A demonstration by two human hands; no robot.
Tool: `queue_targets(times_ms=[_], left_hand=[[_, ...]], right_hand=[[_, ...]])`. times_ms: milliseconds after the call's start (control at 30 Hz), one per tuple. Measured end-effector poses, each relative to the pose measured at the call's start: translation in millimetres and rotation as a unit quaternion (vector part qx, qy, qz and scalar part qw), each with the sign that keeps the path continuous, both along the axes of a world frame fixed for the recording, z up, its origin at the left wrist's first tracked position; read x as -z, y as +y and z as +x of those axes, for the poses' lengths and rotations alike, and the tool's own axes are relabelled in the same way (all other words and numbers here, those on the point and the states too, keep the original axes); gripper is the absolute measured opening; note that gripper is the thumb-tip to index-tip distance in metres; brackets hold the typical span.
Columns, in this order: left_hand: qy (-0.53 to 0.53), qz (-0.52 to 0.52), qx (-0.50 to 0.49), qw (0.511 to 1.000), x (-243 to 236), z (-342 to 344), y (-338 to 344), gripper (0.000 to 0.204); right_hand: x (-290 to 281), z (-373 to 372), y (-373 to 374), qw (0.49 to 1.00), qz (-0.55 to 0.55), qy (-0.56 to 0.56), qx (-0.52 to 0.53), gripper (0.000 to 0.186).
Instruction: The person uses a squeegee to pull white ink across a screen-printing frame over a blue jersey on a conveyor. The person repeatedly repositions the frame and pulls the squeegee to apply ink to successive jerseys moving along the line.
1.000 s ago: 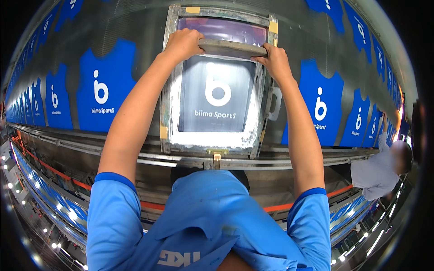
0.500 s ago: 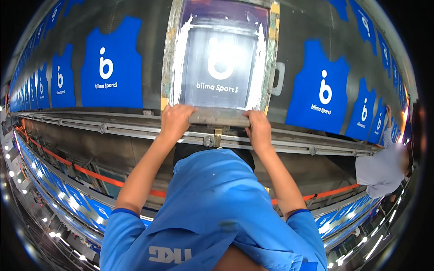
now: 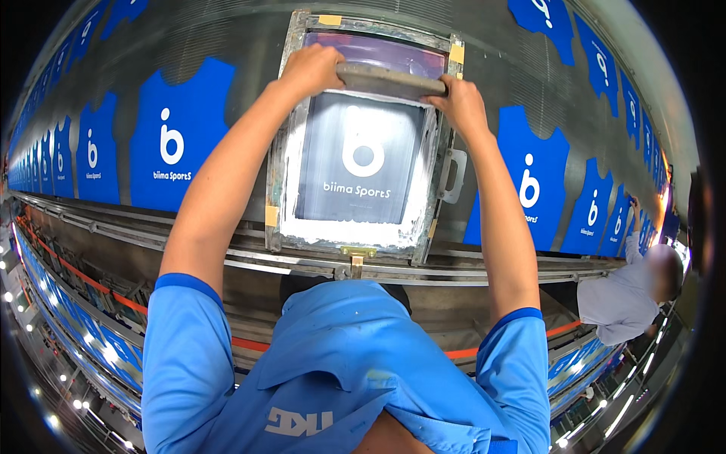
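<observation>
A screen-printing frame lies on the dark table in front of me, with white residue round its mesh and a purple strip at its far end. Across the far part of the mesh stretches a squeegee, gripped at both ends. My left hand is closed round its left end. At the other end, my right hand has its fingers wrapped over the bar. A white logo shows through the middle of the mesh, nearer to me than the squeegee.
Blue vest-shaped cloth pieces with white prints lie along the table on both sides. A pale handle sticks out from the frame's right side. Metal rails run along the near edge. At far right a person in a light top reaches to the table.
Both hands have moved the squeegee away from me, from the near end of the frame to its far part. My arms are stretched further out, and the view has shifted slightly.
</observation>
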State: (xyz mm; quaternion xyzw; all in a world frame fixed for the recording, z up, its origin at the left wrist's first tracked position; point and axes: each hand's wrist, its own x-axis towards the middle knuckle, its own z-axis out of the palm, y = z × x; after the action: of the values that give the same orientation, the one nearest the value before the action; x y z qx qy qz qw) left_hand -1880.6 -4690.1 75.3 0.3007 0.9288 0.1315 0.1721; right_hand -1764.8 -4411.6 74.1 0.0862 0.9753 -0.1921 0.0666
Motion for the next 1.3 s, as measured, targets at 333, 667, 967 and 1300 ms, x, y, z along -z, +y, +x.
queue_targets(times_ms=[333, 667, 967, 1300], left_hand=[[0.017, -0.033, 0.01, 0.999, 10.4, 11.9, -4.7, 0.032], [0.031, 0.024, -0.002, 0.999, 21.1, 264.4, -103.0, 0.031], [0.1, 0.049, 0.024, 0.993, 8.7, 274.4, -76.6, 0.047], [-0.245, -0.01, 0.061, 0.968, 60.9, 173.8, -55.5, 0.076]], right_hand=[[23.0, 16.2, -3.0, 0.998, -0.06, 0.032, -0.001, 0.035], [18.8, 258.1, -94.7, 0.993, -0.099, 0.049, -0.039, 0.036], [11.6, 249.9, -96.7, 0.983, -0.098, 0.12, -0.099, 0.041], [34.3, 158.7, -70.7, 0.959, -0.166, -0.21, -0.094, 0.077]])
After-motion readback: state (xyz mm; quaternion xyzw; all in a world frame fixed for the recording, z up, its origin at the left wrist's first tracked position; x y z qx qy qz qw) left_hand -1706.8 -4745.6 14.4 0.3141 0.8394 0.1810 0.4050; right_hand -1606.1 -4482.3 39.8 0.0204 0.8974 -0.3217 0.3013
